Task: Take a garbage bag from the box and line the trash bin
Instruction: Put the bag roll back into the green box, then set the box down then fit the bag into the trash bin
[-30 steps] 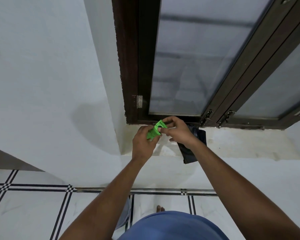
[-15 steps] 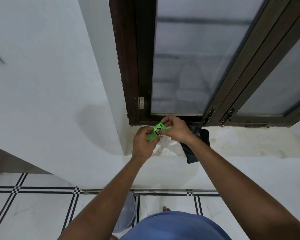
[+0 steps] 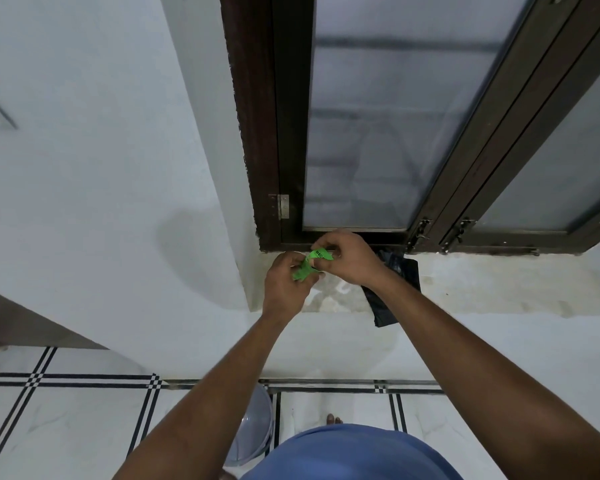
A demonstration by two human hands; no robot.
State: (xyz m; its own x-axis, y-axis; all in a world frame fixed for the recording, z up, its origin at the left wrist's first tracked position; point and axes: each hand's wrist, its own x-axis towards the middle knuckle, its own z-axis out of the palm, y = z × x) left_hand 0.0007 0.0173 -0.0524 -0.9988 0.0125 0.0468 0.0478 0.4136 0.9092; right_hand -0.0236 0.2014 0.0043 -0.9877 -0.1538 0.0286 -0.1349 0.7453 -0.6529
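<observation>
A small green package [image 3: 310,264] with dark lettering is held over the windowsill between both hands. My left hand [image 3: 286,285] grips its lower end and my right hand [image 3: 349,259] pinches its upper end. A black folded garbage bag [image 3: 394,289] lies on the sill just right of my right wrist, partly hidden by it and hanging over the sill's edge. Down on the floor, a translucent grey trash bin [image 3: 253,434] shows beneath my left forearm, mostly hidden.
The stained pale windowsill [image 3: 499,289] runs to the right under a dark-framed frosted window [image 3: 378,116] with latches. A white wall fills the left. Below is white tiled floor [image 3: 66,420] with black lines; my toes [image 3: 333,419] and blue clothing are at the bottom.
My hands have kept working the green package in place, its upper end twisted slightly. The view has tilted down a little, showing more floor and the bin.
</observation>
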